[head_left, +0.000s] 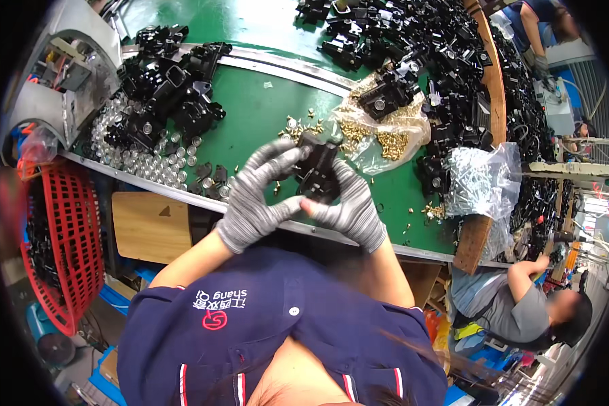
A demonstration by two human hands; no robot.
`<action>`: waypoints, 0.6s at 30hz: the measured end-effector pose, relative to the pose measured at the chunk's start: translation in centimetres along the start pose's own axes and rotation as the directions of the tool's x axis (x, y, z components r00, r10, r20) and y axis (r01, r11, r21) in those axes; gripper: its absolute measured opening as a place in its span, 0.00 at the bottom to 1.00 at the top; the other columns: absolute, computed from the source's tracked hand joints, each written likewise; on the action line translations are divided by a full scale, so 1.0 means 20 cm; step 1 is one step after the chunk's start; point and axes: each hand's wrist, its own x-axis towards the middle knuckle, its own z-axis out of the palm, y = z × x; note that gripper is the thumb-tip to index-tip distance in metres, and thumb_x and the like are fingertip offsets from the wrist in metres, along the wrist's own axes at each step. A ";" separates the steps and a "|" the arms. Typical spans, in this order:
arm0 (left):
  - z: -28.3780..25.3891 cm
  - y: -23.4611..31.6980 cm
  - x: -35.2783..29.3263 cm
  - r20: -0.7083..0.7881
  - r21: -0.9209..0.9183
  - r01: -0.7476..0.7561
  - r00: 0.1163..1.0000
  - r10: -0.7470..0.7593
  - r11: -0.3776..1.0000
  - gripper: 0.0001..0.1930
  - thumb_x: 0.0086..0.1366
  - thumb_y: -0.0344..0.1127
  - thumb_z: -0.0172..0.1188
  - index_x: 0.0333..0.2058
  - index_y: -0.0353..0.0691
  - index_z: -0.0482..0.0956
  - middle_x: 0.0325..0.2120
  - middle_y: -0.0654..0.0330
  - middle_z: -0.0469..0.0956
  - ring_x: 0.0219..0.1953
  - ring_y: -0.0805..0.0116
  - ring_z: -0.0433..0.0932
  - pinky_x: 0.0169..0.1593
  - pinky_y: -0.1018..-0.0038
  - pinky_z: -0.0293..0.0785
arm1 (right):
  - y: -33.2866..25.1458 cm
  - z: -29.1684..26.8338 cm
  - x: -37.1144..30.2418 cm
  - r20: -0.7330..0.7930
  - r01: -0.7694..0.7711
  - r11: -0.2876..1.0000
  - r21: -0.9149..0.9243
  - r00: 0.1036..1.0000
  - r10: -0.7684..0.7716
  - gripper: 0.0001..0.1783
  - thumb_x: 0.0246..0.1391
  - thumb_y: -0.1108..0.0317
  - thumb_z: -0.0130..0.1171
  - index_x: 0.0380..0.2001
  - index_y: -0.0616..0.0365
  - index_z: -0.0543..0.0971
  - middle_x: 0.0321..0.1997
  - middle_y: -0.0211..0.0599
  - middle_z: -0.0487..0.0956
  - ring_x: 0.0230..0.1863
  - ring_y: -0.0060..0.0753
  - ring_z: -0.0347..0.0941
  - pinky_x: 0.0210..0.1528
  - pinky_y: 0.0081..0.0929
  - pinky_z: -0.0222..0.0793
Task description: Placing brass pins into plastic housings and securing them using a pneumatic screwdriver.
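Note:
Both hands wear grey knitted gloves and meet at a black moulded part [317, 172] above the near edge of the green table. My right hand [350, 210] grips the part along its right and lower side, its thumb pointing inward. With curled fingers, my left hand [260, 196] reaches the part's upper left side, the thumb stretched toward the other thumb. Blur hides the exact contact of the left fingertips. Small brass fittings [310, 126] lie just beyond the part. Beside them is an open clear bag of brass fittings [394, 143], with a black assembly [386, 95] resting on it.
Clear round caps [162, 162] and black assemblies [176, 88] are heaped at the left. More black parts [386, 34] cover the far right. A bag of screws [480, 183] sits by a wooden strip [495, 74]. A red basket [68, 237] stands left; a co-worker [521, 304] sits right.

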 end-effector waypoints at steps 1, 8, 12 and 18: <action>-0.03 -0.01 -0.03 0.089 -0.040 0.092 0.992 -0.088 0.995 0.39 0.52 0.33 0.71 0.64 0.42 0.68 0.64 0.50 0.66 0.60 0.49 0.72 0.62 0.63 0.70 | -0.03 -0.01 -0.02 0.066 0.031 0.936 -0.351 0.998 -0.008 0.39 0.53 0.52 0.67 0.62 0.63 0.69 0.56 0.51 0.76 0.56 0.41 0.74 0.57 0.35 0.71; 0.01 -0.09 -0.05 0.265 0.216 -0.296 0.935 0.236 0.930 0.32 0.54 0.34 0.68 0.59 0.42 0.73 0.60 0.48 0.70 0.56 0.47 0.75 0.58 0.62 0.74 | -0.02 -0.04 -0.07 0.304 0.203 0.502 -0.840 0.944 0.126 0.43 0.48 0.53 0.70 0.63 0.62 0.67 0.59 0.59 0.73 0.57 0.56 0.72 0.57 0.41 0.72; 0.05 -0.18 -0.11 0.329 0.319 -0.312 0.922 0.204 0.895 0.28 0.55 0.34 0.67 0.57 0.41 0.76 0.55 0.49 0.75 0.54 0.47 0.76 0.54 0.62 0.76 | -0.03 -0.08 -0.10 0.064 0.003 0.762 -0.648 0.997 0.050 0.39 0.51 0.52 0.69 0.62 0.62 0.69 0.54 0.46 0.76 0.49 0.41 0.75 0.50 0.38 0.73; -0.09 -0.10 -0.04 0.315 0.094 -0.174 0.939 0.137 0.980 0.25 0.55 0.35 0.68 0.53 0.40 0.79 0.48 0.51 0.79 0.52 0.50 0.77 0.55 0.62 0.75 | 0.37 -0.55 0.06 -0.230 -0.008 0.564 -0.826 0.917 -0.325 0.26 0.54 0.56 0.69 0.53 0.56 0.77 0.41 0.38 0.83 0.37 0.39 0.78 0.46 0.38 0.73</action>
